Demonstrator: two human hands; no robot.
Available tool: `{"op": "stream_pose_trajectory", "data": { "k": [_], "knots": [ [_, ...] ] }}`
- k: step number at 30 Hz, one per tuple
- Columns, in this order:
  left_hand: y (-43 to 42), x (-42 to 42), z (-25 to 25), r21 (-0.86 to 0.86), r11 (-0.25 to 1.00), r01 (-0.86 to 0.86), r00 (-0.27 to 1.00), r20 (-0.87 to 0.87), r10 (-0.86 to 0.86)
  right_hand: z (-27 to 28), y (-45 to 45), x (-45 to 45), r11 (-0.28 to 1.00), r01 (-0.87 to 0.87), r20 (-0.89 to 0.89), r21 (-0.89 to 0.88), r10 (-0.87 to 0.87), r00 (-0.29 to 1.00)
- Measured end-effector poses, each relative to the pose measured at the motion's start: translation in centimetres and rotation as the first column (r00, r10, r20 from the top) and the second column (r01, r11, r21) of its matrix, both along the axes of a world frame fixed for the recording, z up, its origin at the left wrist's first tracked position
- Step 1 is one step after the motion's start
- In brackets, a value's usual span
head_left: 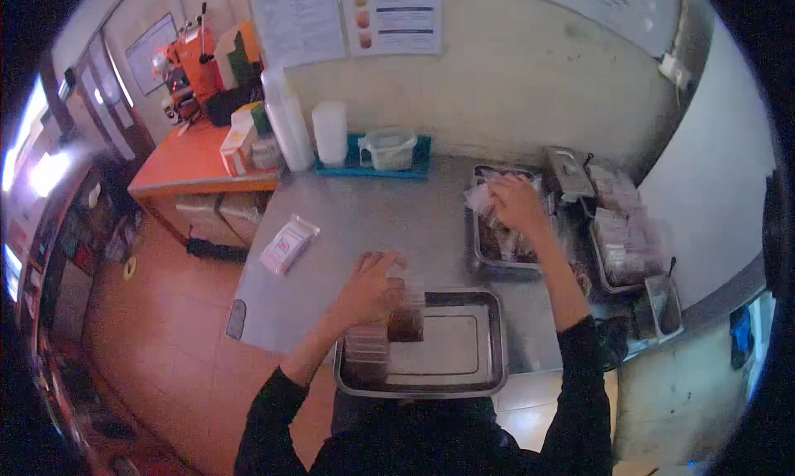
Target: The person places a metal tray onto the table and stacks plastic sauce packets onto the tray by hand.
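My left hand [371,292] is closed on the top of a clear plastic pouch with brown contents [407,319]. The pouch hangs over the left part of a shallow metal tray [489,377] at the table's near edge. Below my left wrist, similar clear pouches [365,348] lie in that tray. Farther back on the right, my right hand [518,204] is above a second metal tray [479,248] that holds brown-filled pouches [501,242]. Its fingers are closed on a crinkled clear plastic pouch [480,198]; motion blurs its contents.
A sealed white packet [290,244] lies on the metal table's left side. Plastic cups [330,132] and a clear measuring jug [387,149] stand on a teal tray [331,172] by the wall. More packed pouches [621,244] fill a tray at right, beside a lidded metal container [570,174].
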State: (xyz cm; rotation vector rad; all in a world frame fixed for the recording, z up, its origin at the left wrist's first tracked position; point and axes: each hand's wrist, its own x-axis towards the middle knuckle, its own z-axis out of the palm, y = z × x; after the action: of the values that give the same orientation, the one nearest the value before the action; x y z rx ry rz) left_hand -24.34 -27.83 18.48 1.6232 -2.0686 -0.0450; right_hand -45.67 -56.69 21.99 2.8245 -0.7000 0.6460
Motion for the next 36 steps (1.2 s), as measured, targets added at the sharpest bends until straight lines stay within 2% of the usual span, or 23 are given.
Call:
{"op": "stream_pose_trajectory", "data": {
  "k": [1,2,4,6,8,10,12,13,14,15,16,18,20,22,25,27,29,30,31,35,36],
  "knots": [
    [0.1,-0.1,0.3,-0.018,1.000,0.004,1.000,-0.020,-0.004,0.4,0.8,-0.2,0.999,-0.041,0.117,0.001,0.041,0.992],
    [0.1,-0.1,0.0,-0.017,1.000,-0.014,0.999,-0.033,0.014,0.7,1.9,-0.6,0.998,-0.059,0.105,0.003,0.058,0.993],
    [0.0,0.3,-0.6,0.014,1.000,-0.007,1.000,0.016,0.007,3.9,6.6,-1.4,0.915,-0.068,0.104,0.397,0.029,0.994],
    [0.2,0.3,-0.1,0.009,1.000,0.003,1.000,0.011,-0.003,4.4,10.2,-1.9,0.839,-0.270,0.239,0.472,0.174,0.955],
    [0.2,0.3,-0.2,0.003,1.000,0.022,1.000,0.011,-0.022,3.6,13.1,-2.1,0.682,-0.384,0.242,0.623,0.298,0.923],
    [-0.1,0.1,-0.7,-0.014,1.000,-0.005,1.000,-0.030,0.004,3.4,16.7,-1.7,0.629,-0.371,0.157,0.683,0.370,0.916],
    [0.0,0.1,-0.4,-0.028,0.999,0.015,0.999,-0.044,-0.017,2.1,19.9,-0.9,0.661,-0.206,-0.014,0.722,0.312,0.950],
    [0.1,0.0,-0.2,-0.046,0.998,0.031,0.998,-0.053,-0.033,0.5,21.0,-0.5,0.662,-0.204,-0.014,0.721,0.308,0.951],
    [0.1,-0.1,-0.1,-0.047,0.998,0.033,0.998,-0.054,-0.036,-1.9,21.7,0.1,0.665,-0.239,0.067,0.707,0.273,0.960],
    [0.3,-0.3,0.0,-0.041,0.999,-0.006,0.999,-0.040,0.004,-3.4,21.9,0.7,0.669,-0.273,0.148,0.691,0.239,0.960],
    [0.5,-0.5,0.1,-0.036,0.998,-0.046,0.999,-0.025,0.045,-3.8,22.0,1.2,0.669,-0.273,0.148,0.691,0.238,0.960],
    [0.6,-1.1,0.7,-0.031,0.997,-0.074,0.997,-0.013,0.074,-4.2,22.1,1.8,0.762,-0.242,0.240,0.600,0.117,0.964],
    [0.7,-1.1,0.6,-0.025,0.994,-0.104,0.995,-0.002,0.104,-4.2,21.5,2.2,0.791,-0.220,0.205,0.571,0.122,0.971],
    [0.6,-0.5,0.1,-0.023,1.000,-0.016,0.999,0.038,0.017,-4.2,21.2,2.4,0.820,-0.197,0.172,0.537,0.122,0.977],
    [0.6,-0.4,-0.3,-0.003,1.000,-0.014,0.998,0.067,0.014,-4.6,21.2,2.3,0.862,-0.222,0.174,0.456,0.159,0.972],
    [0.3,0.0,-1.3,0.027,1.000,0.002,0.996,0.086,-0.004,-5.1,21.3,2.3,0.911,-0.244,0.220,0.331,0.177,0.959],
    [0.4,0.1,-2.1,0.059,0.998,0.015,0.994,0.105,-0.021,-4.7,21.4,2.4,0.889,-0.222,0.186,0.400,0.159,0.970],
    [0.7,-0.2,-1.3,0.089,0.996,0.028,0.998,0.046,-0.033,-4.4,21.4,2.5,0.863,-0.201,0.152,0.463,0.147,0.977],
    [0.8,-0.3,-0.8,0.116,0.992,0.043,0.999,-0.012,-0.042,-4.5,21.3,2.4,0.864,-0.201,0.153,0.462,0.145,0.977],
    [0.8,-0.3,-1.2,0.112,0.992,0.050,0.998,-0.053,-0.044,-5.5,21.3,2.2,0.866,-0.225,0.215,0.446,0.140,0.966],
    [0.8,-0.2,-1.3,0.030,0.995,0.091,0.994,-0.062,-0.089,-5.8,21.3,2.2,0.869,-0.235,0.243,0.435,0.138,0.960]
  ]
}}
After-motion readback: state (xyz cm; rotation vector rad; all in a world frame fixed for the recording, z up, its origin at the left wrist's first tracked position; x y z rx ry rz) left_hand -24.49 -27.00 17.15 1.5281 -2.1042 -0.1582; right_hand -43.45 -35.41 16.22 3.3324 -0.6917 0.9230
